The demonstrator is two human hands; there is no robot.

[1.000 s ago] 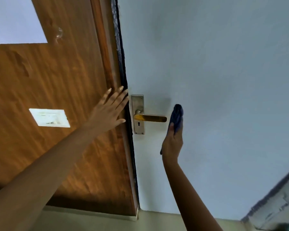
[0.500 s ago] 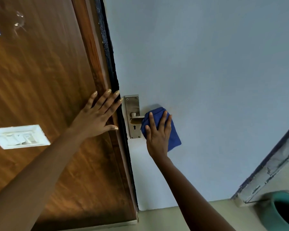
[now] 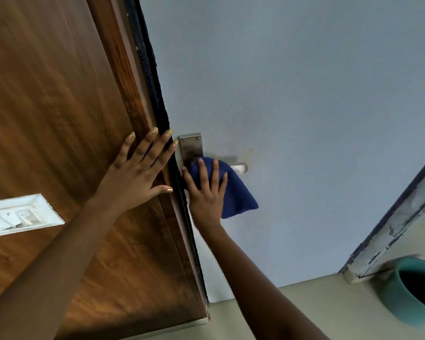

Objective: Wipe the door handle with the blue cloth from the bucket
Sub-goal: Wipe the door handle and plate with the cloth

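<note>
The door handle [image 3: 241, 167] sticks out from a metal backplate [image 3: 190, 147] on a pale blue door [image 3: 292, 99]. A blue cloth [image 3: 236, 192] is draped over most of the lever, so only its right tip shows. My right hand [image 3: 206, 195] lies flat on the cloth, fingers spread, pressing it against the handle near the plate. My left hand [image 3: 139, 173] rests open and flat on the brown wooden frame [image 3: 59, 119] just left of the door's edge, holding nothing.
A white switch plate [image 3: 20, 214] sits on the wooden panel at the left. A teal bucket [image 3: 412, 290] stands on the floor at the lower right, beside a worn door frame [image 3: 398, 229]. Beige floor runs along the bottom.
My right hand brought the cloth from beside the lever's tip onto the handle, then slid it left toward the backplate, uncovering the lever's tip. The left hand stays on the frame.
</note>
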